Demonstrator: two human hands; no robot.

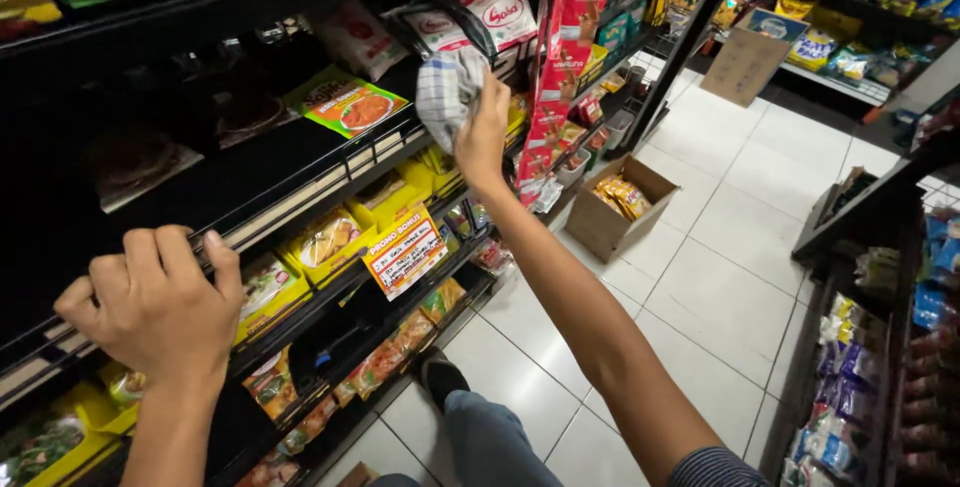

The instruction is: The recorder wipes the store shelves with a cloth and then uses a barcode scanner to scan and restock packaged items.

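My right hand [484, 133] is stretched out ahead and holds a grey checked cloth [447, 93] against the front of a black shop shelf [300, 182]. My left hand [155, 304] is closer to me, its fingers curled over the front edge of the same shelf. Between the two hands the shelf is mostly bare, with a green packet [345, 104] lying on it. Red-and-white pouches [490, 2] lean on the shelf just above and beyond the cloth.
Yellow trays of packets [325, 242] fill the lower shelves, with an orange price tag [405, 252] hanging. A strip of red sachets [565, 57] hangs ahead. An open cardboard box [620, 205] sits on the white tiled aisle floor [720, 287]. More stocked shelves [870, 347] stand at right.
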